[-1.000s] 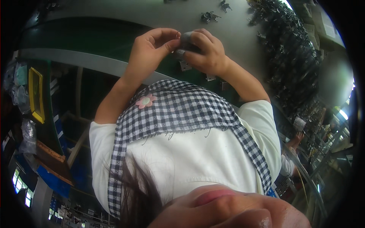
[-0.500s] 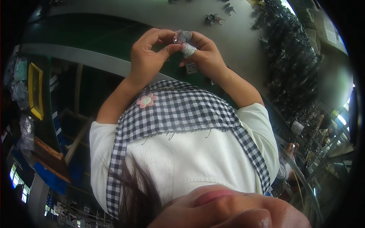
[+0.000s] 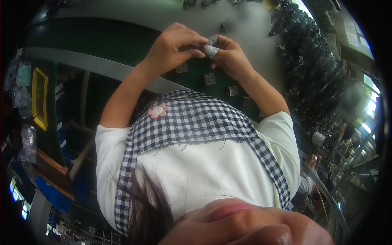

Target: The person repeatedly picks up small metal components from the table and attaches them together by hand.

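Observation:
My left hand [image 3: 175, 45] is closed, with thumb and fingers bent in a pinch that reaches my right hand. My right hand [image 3: 232, 58] is closed too, its thumb and forefinger wrapped in whitish tape [image 3: 211, 50]. The fingertips of both hands meet above the green work surface, and whatever lies between them is hidden. Just below the hands sits a small square metal bracket [image 3: 209, 79] with holes. A second metal bracket [image 3: 232, 90] lies near my right wrist, and a third metal bracket [image 3: 181, 68] is partly under my left hand.
A large heap of dark metal parts [image 3: 310, 69] covers the right side of the table. Some loose parts [image 3: 190, 4] lie at the far edge. A grey table edge [image 3: 102, 63] runs before my checked apron. A yellow frame [image 3: 39, 98] stands at the left. Another person's hand [image 3: 312, 160] shows at the right.
Both hands have shifted slightly right, the left one turning over more. A small shiny piece seen between the fingers earlier is now hidden. More brackets on the green surface are uncovered.

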Motion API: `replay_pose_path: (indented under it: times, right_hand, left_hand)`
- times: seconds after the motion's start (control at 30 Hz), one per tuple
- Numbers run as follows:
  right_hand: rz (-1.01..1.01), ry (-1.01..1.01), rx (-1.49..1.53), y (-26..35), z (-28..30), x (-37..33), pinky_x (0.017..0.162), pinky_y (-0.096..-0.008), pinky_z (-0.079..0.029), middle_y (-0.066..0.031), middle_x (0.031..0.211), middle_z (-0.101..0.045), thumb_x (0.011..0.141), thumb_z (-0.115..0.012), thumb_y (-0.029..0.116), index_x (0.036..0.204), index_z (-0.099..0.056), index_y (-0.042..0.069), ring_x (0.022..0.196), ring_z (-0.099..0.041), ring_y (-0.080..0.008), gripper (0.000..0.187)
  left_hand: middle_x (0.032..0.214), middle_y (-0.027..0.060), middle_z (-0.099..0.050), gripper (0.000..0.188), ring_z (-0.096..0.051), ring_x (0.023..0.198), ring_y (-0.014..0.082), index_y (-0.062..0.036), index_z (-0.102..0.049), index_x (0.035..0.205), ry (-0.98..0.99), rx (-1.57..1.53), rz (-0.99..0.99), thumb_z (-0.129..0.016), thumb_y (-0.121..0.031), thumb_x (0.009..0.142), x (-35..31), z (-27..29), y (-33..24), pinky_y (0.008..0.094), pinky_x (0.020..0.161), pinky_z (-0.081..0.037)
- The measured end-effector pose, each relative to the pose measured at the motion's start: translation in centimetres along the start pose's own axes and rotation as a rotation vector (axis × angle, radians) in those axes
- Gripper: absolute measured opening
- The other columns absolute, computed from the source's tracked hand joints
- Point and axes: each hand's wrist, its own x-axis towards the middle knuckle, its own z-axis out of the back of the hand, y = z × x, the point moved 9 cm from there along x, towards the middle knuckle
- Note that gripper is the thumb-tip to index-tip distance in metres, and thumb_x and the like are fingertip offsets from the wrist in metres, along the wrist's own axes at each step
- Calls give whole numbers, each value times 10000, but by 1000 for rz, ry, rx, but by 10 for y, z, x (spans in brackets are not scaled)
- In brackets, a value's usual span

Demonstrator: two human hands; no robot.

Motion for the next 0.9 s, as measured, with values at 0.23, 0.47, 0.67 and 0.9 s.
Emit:
replay_pose_path:
  times: [0.23,0.47,0.67,0.9]
  right_hand:
    - [786,-955,-110,94,228,-74,646,-264,-540,-99,876,-614,811,-637,29,910,-563,-7,734,-611,-158,129]
    - [681,-1061,-265,31,278,-61,569,-201,-470,-72,801,-633,789,-663,39,909,-601,-3,641,-592,-104,142]
    - [775,-720,-475,82,139,3,697,-240,-491,-71,887,-659,758,-571,-47,929,-636,-1,826,-635,-142,188]
    - [602,-355,-298,97,53,-21,650,-265,-547,-90,956,-641,753,-584,-76,969,-600,-22,860,-637,-191,224]
  left_hand:
    - [1017,206,-576,653,-564,926,371,-47,-297,1298,-324,637,214,-654,-169,766,55,20,87,441,786,-460]
    - [849,210,-589,514,-569,829,395,-46,-366,1225,-28,512,399,-578,-53,757,42,14,88,454,753,-464]
    - [834,193,-597,171,-563,815,397,-51,-549,908,-317,521,142,-577,-35,741,53,62,58,459,710,-453]
    - [782,183,-610,202,-590,743,391,-19,-547,920,-385,54,318,-633,-96,754,8,107,59,435,636,-481]
